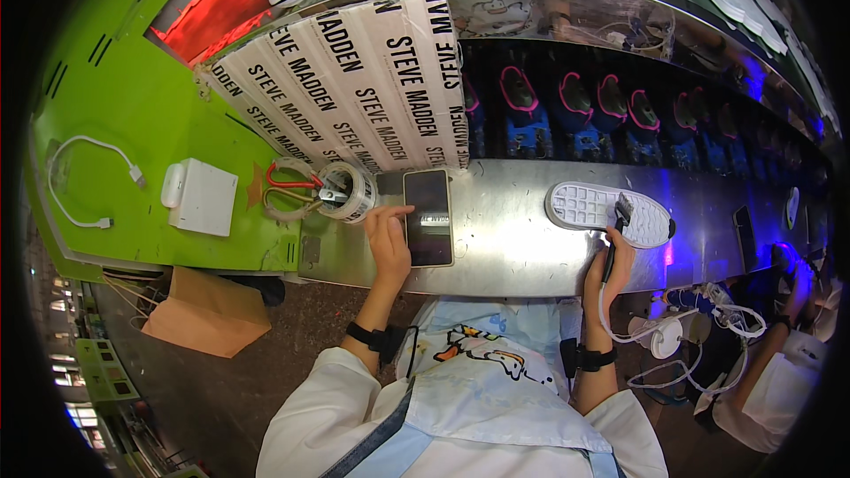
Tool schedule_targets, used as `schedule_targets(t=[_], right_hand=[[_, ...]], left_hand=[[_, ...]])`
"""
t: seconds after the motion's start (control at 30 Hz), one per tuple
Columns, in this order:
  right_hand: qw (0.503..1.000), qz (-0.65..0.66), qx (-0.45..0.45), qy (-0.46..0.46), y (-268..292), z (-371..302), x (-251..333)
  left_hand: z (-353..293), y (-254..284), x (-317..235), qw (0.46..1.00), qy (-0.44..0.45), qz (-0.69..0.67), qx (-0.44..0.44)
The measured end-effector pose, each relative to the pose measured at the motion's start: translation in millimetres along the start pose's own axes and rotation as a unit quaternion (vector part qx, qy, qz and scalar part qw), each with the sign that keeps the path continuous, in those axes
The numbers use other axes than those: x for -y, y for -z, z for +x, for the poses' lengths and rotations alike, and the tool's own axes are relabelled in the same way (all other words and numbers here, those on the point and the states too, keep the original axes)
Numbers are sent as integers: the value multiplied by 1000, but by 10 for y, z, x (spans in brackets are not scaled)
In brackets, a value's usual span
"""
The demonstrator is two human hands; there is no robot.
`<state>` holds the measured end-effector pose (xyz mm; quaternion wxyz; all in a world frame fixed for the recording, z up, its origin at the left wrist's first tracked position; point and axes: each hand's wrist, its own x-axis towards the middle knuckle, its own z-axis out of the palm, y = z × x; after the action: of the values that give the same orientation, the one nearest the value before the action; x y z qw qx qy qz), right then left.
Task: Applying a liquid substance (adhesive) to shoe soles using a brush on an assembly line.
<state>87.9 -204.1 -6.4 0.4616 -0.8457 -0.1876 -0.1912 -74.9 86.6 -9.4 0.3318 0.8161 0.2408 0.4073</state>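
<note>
A white shoe sole [580, 202] with a grid tread lies on the metal bench, right of centre. My right hand [614, 263] is closed around a brush [623, 211], its bristles over the sole. A thin pale tube [606, 319] hangs down from the brush's handle end. On the left, my left hand [390, 245] is at the left edge of a dark-screened phone [428, 246] lying flat. Its index finger reaches onto the screen, and the hand holds nothing.
A printed carton [354, 88] stands behind the phone. Beside it are tape rolls [361, 193] with red-handled scissors [292, 182]. A white charger box [202, 198] and cable [66, 155] lie on green metal. Shoe uppers [575, 97] line the conveyor behind. A co-worker's arm [761, 358] shows at right.
</note>
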Motion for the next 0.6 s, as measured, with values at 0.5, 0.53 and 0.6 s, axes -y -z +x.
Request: schedule_targets(t=[0.5,0.53,0.6], right_hand=[[999,17,-11,-31,-14,-80,-55],[1000,10,-13,-27,-1,-64,-32],[1000,2,-15,-22,3,-52,-29]], left_hand=[[-40,16,60,997,18,49,-49],[-23,18,40,998,16,42,-41],[-14,10,33,999,13,36,-33]])
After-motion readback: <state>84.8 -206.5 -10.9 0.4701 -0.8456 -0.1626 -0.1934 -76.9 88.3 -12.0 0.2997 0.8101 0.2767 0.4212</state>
